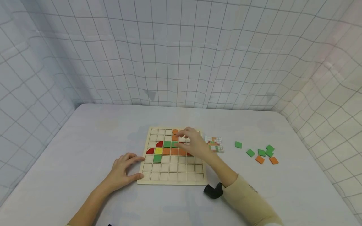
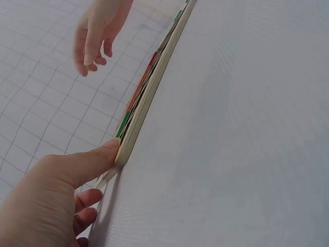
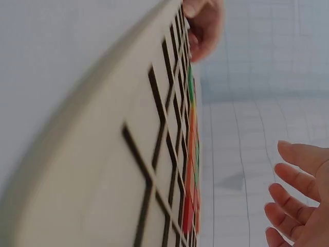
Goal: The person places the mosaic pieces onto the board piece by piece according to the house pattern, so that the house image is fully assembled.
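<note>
A wooden grid board [image 1: 172, 183] lies flat on the table, with coloured tiles in its upper and middle cells. Among them are an orange round tile [image 1: 175, 132], a yellow square tile [image 1: 158, 151], a row of orange squares [image 1: 170, 151] and a lone green square [image 1: 157, 158]. My left hand [image 1: 121, 171] touches the board's left edge with thumb and fingertips; in the left wrist view its thumb [image 2: 103, 159] rests on the rim near a corner. Above the board's right half hovers my right hand [image 1: 193, 144], fingers loosely bent and nothing between them, partly covering some tiles.
Right of the board lies a small pattern card [image 1: 214, 144], its picture in a grid. Farther right are several loose green tiles [image 1: 238, 144] and two orange tiles [image 1: 273, 160]. A black bent object [image 1: 213, 191] shows beside the right sleeve [image 1: 249, 201]. Grid-patterned curtains [image 1: 181, 62] surround the table.
</note>
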A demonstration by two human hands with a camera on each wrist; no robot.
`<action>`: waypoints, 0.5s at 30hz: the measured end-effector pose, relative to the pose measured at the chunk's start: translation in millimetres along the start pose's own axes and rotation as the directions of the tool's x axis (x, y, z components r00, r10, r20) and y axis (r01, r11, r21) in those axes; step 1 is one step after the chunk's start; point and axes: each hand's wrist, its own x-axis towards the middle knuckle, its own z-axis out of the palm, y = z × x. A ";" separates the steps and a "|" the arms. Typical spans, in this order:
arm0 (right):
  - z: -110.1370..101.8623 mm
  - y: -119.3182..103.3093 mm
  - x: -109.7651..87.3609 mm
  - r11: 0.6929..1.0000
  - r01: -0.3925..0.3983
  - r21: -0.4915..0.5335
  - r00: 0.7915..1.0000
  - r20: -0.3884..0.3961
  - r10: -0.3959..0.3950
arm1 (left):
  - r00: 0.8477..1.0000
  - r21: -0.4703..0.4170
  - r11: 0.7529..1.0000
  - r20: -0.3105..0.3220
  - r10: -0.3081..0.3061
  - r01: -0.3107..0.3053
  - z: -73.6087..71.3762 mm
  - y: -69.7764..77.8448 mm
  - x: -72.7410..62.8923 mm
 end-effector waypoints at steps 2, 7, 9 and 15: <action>-17.6 13.4 -6.9 0.999 -0.051 0.016 0.997 -0.048 0.052 | 1.000 -0.002 1.000 0.001 -0.002 0.002 0.3 0.1 -0.1; -55.8 51.5 -32.4 0.982 -0.188 -0.020 0.974 -0.135 0.184 | 1.000 -0.005 1.000 0.000 -0.006 0.006 0.1 0.2 -0.8; -68.3 66.2 -44.2 0.974 -0.225 -0.040 0.963 -0.162 0.215 | 1.000 -0.004 1.000 -0.001 -0.004 0.004 0.1 0.3 -0.8; -97.3 98.7 -77.0 0.942 -0.323 -0.088 0.926 -0.233 0.296 | 1.000 -0.004 1.000 -0.008 0.005 -0.005 -0.2 0.6 -0.1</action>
